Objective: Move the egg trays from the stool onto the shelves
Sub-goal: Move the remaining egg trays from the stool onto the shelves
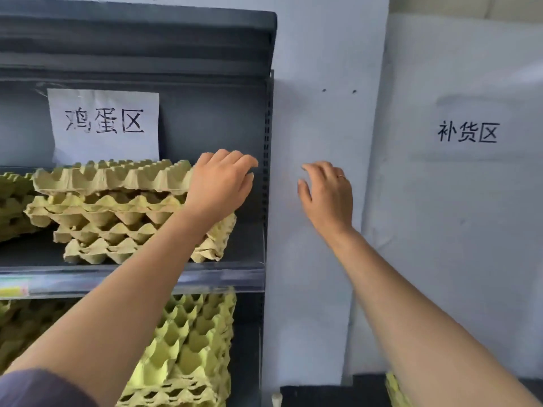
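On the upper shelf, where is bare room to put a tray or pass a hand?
A narrow strip of upper shelf lies bare between the middle tray stack and the right upright. A gap lies between that stack and the left stack. The lower trays crowd the space below.

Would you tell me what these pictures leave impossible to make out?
Head view only.
Trays on the stool: right forearm and bottom edge hide all but a yellow tray corner.
Left hand: whether it grips the top tray; its own back hides the contact.
Lower stack height: left forearm, bottom edge.
Shelf-rail label: blurred.
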A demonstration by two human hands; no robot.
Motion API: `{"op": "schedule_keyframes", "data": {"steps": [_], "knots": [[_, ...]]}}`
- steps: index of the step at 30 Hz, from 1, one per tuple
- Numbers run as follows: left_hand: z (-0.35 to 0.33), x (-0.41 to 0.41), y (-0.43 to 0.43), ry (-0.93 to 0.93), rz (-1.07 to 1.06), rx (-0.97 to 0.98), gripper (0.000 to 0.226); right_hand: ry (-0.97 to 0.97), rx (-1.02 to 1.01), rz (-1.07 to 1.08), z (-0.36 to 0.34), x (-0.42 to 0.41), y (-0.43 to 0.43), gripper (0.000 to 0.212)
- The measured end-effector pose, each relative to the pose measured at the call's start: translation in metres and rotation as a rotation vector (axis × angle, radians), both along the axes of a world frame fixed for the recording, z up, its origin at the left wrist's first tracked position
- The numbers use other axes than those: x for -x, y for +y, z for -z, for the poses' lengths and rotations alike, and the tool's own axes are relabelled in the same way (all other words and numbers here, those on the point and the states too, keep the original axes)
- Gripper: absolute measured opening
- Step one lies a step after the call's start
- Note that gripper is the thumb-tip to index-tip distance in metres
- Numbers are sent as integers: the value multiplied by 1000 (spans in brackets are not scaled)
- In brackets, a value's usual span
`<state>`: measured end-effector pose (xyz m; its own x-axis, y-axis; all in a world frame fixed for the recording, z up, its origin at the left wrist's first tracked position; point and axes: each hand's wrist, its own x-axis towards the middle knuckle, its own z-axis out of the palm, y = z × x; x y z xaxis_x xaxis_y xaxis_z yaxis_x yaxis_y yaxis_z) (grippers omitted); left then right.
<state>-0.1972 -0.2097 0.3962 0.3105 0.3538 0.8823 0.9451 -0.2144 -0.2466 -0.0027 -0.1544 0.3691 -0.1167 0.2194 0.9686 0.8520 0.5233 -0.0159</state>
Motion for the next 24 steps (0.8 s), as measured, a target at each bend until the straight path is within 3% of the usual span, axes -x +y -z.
{"op": "schedule_keyframes", "data": {"steps": [8, 16, 24], "knots": [[81, -192, 34, 62, 238, 96, 28, -179, 36, 148, 80, -224, 0, 26], [211, -320, 75, -3, 352, 498, 38, -212, 498, 241, 198, -377, 6, 38], [344, -411, 147, 25, 270, 1034, 32, -250, 988, 409, 319, -467, 54, 28]]}}
